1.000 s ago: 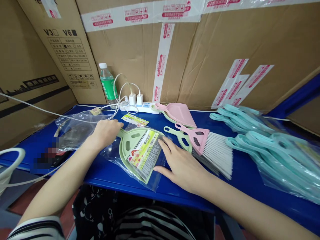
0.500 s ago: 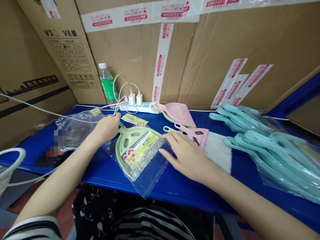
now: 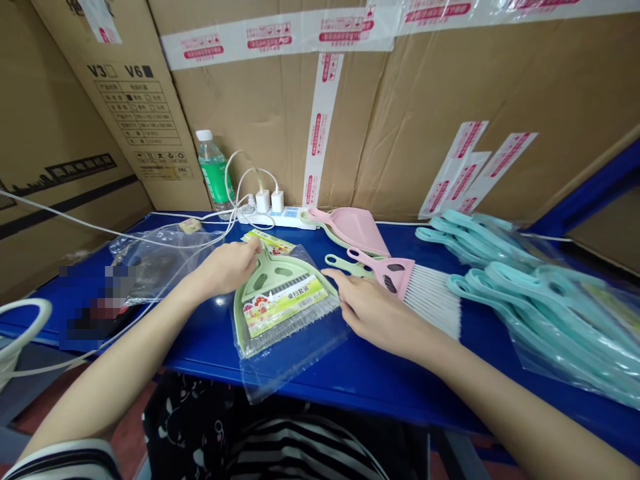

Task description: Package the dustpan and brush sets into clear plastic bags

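A light green dustpan with a grey-bristled brush [image 3: 273,342] lies in a clear plastic bag, a yellow-green printed card [image 3: 285,304] across it. Its handle end is wrapped in the closed fingers of my left hand [image 3: 234,265]. My right hand [image 3: 377,312] has its index finger and thumb closed at the set's right corner; its other fingers are mostly hidden. Just beyond that hand are a pink brush [image 3: 397,275] with pale bristles and a green brush handle [image 3: 345,265] partly under it. A pink dustpan [image 3: 356,228] rests on a green one behind them.
Bagged turquoise dustpans and brushes [image 3: 545,297] are piled at the right. Along the back stand a green-labelled bottle [image 3: 215,173] and a white power strip [image 3: 295,217] with cables. Another printed card [image 3: 270,241] and a plastic bag [image 3: 160,263] lie on the blue table [image 3: 380,380]. Cardboard [image 3: 260,120] walls the back.
The bagged green set has turned so its bristle edge lies nearer level. My left hand has shifted right with the handle, and my right fingers have closed in at the set's corner.
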Demonstrator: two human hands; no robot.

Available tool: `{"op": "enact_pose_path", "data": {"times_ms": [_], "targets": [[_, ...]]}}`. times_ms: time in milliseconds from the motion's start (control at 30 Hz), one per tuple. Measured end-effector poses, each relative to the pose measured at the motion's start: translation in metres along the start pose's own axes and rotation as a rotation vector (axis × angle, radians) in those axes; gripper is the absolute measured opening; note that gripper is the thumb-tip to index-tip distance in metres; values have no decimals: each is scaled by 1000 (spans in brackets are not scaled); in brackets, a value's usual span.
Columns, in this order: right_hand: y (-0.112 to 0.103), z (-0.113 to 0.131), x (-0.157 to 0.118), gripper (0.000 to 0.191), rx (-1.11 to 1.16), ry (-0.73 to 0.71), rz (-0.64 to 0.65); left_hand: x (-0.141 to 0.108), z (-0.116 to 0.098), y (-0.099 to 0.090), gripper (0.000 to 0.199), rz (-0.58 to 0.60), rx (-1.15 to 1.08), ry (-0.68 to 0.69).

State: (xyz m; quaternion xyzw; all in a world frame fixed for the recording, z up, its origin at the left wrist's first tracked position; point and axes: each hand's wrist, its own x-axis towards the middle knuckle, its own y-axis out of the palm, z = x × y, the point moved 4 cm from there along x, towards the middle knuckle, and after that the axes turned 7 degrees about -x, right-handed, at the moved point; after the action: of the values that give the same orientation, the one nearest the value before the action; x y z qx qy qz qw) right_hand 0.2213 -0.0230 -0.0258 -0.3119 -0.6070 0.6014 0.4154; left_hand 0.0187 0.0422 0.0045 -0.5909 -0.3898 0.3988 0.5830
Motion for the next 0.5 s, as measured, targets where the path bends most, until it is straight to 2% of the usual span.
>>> {"op": "enact_pose_path", "data": {"times_ms": [167, 333, 400, 500], "targets": [[-6, 8, -12, 58, -135, -6, 117, 4, -10, 13, 29, -25, -158, 321], [-6, 12, -17, 41, -182, -25, 161, -2, -14, 4, 28, -150, -202, 426], [-7, 12, -17, 32, -163, -38, 164, -9, -19, 0, 27, -90, -312, 539], [-10, 12, -15, 19, -136, -73, 141, -20, -31, 1, 26, 80, -399, 683]]}}
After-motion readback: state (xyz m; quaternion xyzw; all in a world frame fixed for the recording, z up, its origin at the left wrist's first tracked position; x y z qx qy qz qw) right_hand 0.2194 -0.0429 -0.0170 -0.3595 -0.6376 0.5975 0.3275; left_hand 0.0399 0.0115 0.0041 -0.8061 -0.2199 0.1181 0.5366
